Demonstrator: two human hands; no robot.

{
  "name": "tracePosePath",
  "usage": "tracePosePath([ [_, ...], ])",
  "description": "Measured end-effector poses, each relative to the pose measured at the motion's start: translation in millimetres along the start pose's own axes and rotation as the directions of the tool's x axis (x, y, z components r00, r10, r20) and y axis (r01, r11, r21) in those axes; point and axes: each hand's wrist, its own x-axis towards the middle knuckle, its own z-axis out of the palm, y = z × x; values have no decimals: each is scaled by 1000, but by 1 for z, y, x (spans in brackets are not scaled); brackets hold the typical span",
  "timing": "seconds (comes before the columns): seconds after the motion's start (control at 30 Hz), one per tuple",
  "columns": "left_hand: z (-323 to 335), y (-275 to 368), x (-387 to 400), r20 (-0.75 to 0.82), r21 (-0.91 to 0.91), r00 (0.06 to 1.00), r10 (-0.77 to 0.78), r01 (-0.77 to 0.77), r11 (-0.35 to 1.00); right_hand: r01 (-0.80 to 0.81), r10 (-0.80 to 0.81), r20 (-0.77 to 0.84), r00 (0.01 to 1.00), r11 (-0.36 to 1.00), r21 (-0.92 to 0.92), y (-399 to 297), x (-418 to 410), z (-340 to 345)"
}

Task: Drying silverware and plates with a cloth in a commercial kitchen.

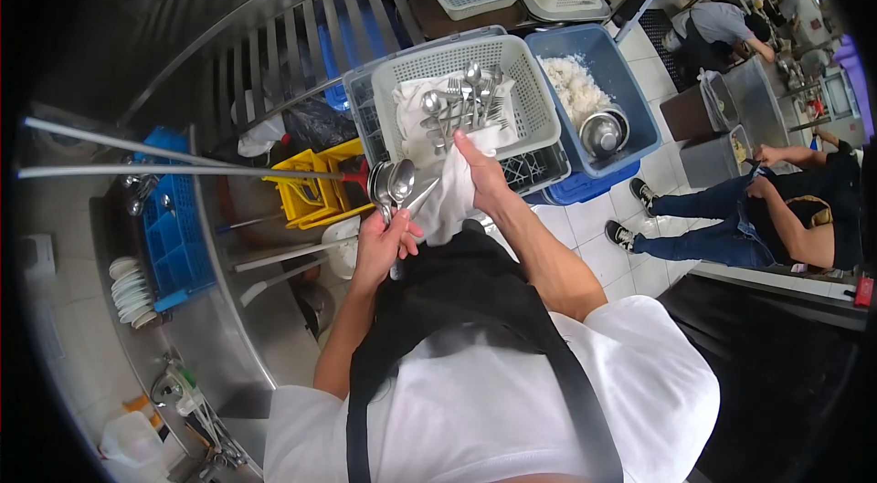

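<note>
My left hand (385, 242) grips several metal spoons (401, 180) by their handles, bowls pointing away from me. A white cloth (449, 199) hangs from my right hand (483, 171), whose thumb lies along its top. Beside the spoons, a flat blade-like piece of cutlery (423, 195) runs toward the cloth; whether the cloth touches it I cannot tell. Just beyond both hands, a pale perforated plastic basket (538, 99) holds forks and spoons (469, 96) on another white cloth (411, 96). That basket rests on a grey plastic crate (360, 103).
Right of the basket stands a blue-grey tub (640, 99) with cooked rice and metal bowls. Mop handles (205, 168) cross at left near a yellow mop bucket (294, 199). A blue compartment rack (171, 229) and stacked plates (130, 295) are farther left. Co-workers (795, 209) stand at right.
</note>
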Motion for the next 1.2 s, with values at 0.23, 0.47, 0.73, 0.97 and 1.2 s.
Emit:
tracePosePath([
  [0.23,15,-7,12,-20,-28,1000,9,-10,1000,-227,299,159,941,907,-356,47,-14,5],
  [0.47,9,-6,16,-17,-251,998,-61,55,966,-23,-35,-104,994,862,-506,-6,14,-33],
  [0.73,4,-18,19,112,-217,989,-100,122,968,381,-118,388,914,576,-723,-8,-29,28],
  [0.97,11,11,14,156,-147,984,-81,104,984,314,-195,263,945,768,-558,-11,-16,20],
  [1.2,27,0,9,-58,-153,995,80,-88,984,165,-158,51,986,972,-168,14,0,33],
])
